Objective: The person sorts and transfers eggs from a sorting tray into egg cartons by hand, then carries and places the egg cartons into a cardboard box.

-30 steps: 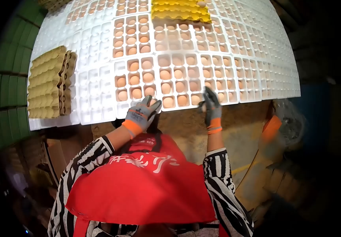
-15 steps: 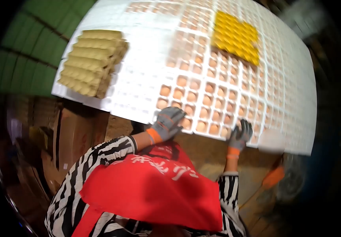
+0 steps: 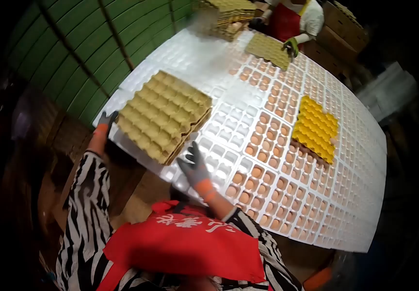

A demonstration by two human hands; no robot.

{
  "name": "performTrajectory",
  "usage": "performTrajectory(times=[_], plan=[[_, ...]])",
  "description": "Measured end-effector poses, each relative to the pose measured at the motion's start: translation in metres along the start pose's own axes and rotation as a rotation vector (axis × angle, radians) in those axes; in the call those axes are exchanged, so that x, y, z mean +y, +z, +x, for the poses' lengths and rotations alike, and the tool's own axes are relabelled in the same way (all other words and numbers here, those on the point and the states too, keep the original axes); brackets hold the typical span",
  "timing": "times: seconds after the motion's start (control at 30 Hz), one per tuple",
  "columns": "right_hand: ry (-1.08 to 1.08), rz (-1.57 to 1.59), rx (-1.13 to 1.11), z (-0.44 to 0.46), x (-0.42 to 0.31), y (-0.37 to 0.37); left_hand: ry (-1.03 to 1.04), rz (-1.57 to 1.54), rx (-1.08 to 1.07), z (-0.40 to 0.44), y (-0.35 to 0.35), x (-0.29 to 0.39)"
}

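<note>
cardboard trays (image 3: 163,112) lie between left hand (image 3: 106,119) and right hand (image 3: 195,167).

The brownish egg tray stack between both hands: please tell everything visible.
The brownish egg tray stack looks like moulded pulp, its top covered with rounded bumps. It lies flat on white trays, layered edges showing at its right side. The left hand is beside its left corner, the right hand near its right side; contact is unclear.

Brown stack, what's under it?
White trays show around the brown stack; whatever their cells hold directly beneath it is covered.
</note>
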State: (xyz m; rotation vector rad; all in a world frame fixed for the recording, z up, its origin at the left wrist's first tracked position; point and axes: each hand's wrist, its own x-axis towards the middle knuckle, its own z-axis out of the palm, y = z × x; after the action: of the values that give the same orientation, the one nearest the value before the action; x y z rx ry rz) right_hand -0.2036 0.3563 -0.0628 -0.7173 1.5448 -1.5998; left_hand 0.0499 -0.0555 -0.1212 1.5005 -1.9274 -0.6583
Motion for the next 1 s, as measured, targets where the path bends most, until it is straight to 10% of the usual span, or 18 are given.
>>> performTrajectory(times=[0.07, 0.3, 0.53, 0.63, 0.77, 0.9, 1.0], plan=[[-0.025, 0.012, 0.016, 0.03, 0.023, 0.035, 0.046, -0.071, -0.354, 0.005, -0.02, 0.002], [-0.072, 0.067, 0.353, 0.017, -0.017, 0.045, 0.16, -0.525, -0.123, -0.079, -0.034, 0.12], [-0.044, 0.066, 0.687, -0.068, -0.049, -0.209, 0.349, -0.597, -0.73, -0.216, 0.013, 0.265], [-0.038, 0.067, 0.785, -0.165, -0.046, -0.344, 0.562, -0.423, -0.56, -0.251, 0.026, 0.281], [-0.009, -0.012, 0.772, -0.27, -0.042, -0.447, 0.181, -0.391, -0.38, -0.247, 0.031, 0.238], [0.386, -1.353, 1.039, -0.301, -0.002, -0.512, 0.365, -0.218, -0.099, -0.208, 0.015, 0.182], [-0.045, -0.898, 1.064, -0.212, -0.014, -0.433, 0.419, -0.135, -0.113, -0.17, -0.009, 0.166]])
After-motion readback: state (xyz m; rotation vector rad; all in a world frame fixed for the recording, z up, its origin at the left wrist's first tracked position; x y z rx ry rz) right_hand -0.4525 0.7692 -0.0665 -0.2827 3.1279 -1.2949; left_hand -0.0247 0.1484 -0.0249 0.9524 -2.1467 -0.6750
